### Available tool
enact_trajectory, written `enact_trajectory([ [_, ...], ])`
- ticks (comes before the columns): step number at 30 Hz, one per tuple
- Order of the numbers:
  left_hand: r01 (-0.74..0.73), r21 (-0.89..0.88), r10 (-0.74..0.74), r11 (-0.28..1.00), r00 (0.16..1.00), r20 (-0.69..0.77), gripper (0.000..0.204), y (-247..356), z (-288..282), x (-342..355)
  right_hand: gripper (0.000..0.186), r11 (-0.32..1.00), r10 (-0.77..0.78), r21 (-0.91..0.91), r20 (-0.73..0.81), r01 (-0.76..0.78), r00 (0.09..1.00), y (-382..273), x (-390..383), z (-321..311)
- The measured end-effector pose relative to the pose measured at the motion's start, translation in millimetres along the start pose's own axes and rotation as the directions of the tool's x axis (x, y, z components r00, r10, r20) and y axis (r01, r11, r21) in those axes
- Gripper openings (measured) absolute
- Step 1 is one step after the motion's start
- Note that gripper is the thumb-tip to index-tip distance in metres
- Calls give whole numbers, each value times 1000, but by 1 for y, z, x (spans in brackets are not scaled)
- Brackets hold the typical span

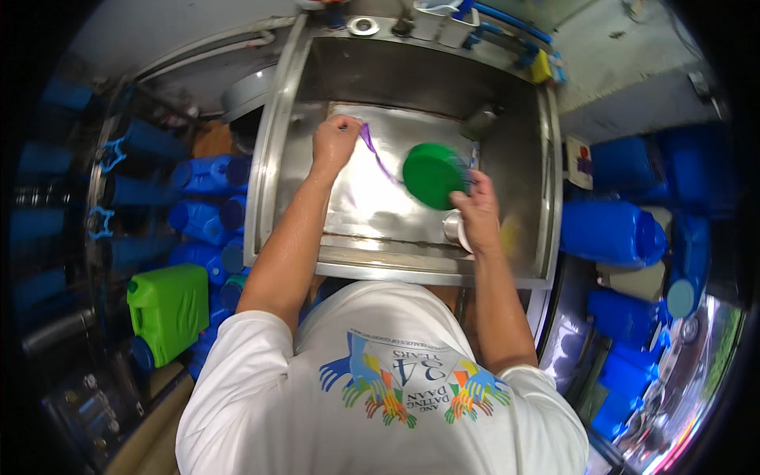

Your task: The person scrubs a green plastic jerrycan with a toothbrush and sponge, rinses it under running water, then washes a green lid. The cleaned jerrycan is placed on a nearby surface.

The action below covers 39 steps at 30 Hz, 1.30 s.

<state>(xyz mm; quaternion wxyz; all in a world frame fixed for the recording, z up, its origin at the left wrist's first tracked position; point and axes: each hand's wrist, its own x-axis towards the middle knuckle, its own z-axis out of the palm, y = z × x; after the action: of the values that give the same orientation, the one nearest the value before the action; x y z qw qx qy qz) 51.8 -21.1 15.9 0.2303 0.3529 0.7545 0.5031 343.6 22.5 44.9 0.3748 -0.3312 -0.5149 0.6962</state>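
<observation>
Both hands are over a deep stainless steel sink [380,70]. My left hand [336,144] is closed, pinching the end of a thin purple strip [378,161], perhaps ribbon or cord. The strip hangs slack toward a round green lid-like piece [432,176], blurred by motion; whether the two are joined I cannot tell. My right hand [478,212] grips the green piece at its right edge, thumb toward me. Just below that hand is a small whitish metallic cup [454,227], partly hidden by the fingers. A clear container [480,123] sits in the sink's far right corner.
White bins [443,25] and a yellow sponge [541,68] line the sink's back and right rim. Blue jugs [202,174] and a green jerrycan [169,313] crowd the left. More blue containers [606,232] stand on the right. A metal pot [249,91] is beyond the left rim.
</observation>
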Motion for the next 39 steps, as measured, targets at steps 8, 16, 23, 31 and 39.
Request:
enact_trajectory([
  [8, -3, -184, -43, 983, 969, -244, 20, -50, -106, 42, 45, 913, 174, 391, -117, -116, 978, 0, 33, -29],
  [16, 77, -225, -193, 971, 807, -558, 19, -130, -270, 83, 35, 968, 231, 9, -420, -250, 878, 30, 42, -69],
  [23, 431, 122, -339, 894, 828, -446, 24, -267, -275, 114, 25, 820, 264, -290, -572, -493, 776, 73, 7, -67],
  [31, 687, 113, -637, 718, 714, -292, 24, -352, -235, 139, 22, 805, 279, -312, -552, -505, 786, 56, 3, -51],
  [39, 768, 323, -800, 553, 598, -54, 24, -386, -182, 143, 17, 647, 351, -436, -557, -625, 752, 73, 8, -52],
])
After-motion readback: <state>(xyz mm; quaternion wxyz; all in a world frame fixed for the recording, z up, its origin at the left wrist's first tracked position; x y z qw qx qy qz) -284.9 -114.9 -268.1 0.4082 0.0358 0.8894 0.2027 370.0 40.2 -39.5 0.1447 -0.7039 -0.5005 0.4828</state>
